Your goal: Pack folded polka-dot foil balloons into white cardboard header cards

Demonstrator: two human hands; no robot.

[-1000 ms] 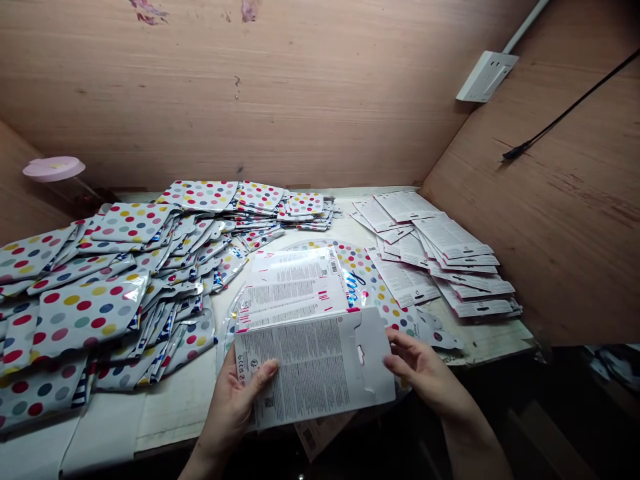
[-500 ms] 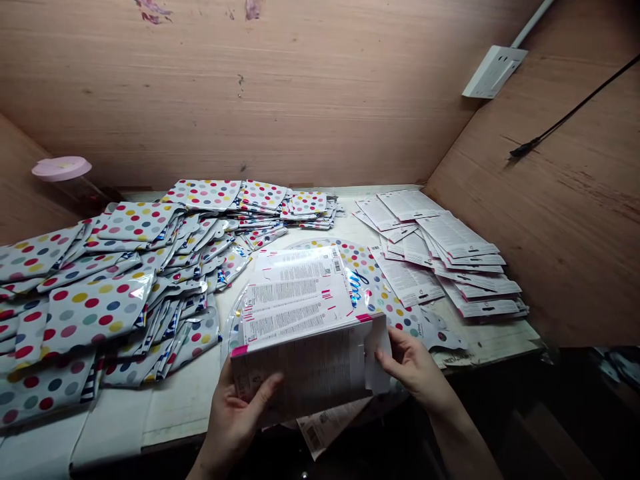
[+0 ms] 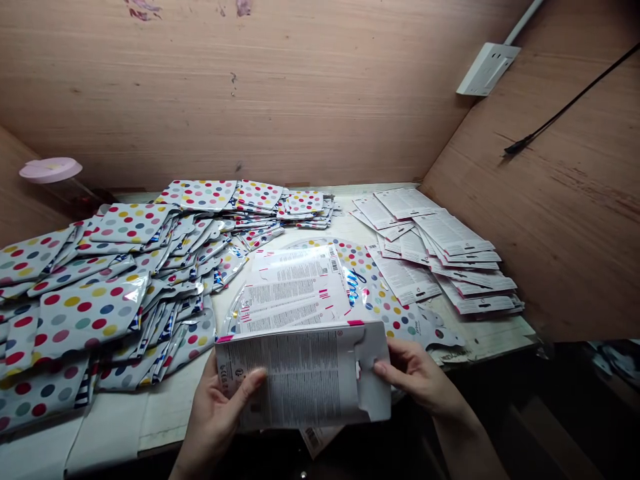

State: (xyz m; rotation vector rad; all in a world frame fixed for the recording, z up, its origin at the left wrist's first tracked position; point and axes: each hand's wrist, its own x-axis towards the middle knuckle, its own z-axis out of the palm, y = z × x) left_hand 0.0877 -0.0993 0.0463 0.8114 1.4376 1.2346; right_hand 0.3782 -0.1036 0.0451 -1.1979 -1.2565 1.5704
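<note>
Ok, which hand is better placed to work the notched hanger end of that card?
Right, most likely: the right hand already holds the notched end of the printed card, next to the hanger cutout. The left hand holds the opposite, text-covered end.

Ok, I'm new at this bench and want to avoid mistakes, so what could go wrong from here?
The printed card held in the left hand and right hand is out over the table edge, and a lower card appears to hang past that edge, so it might drop to the floor. The loosely heaped polka-dot foil packets could also slide onto the stacked cards lying on the round foil balloon.
</note>
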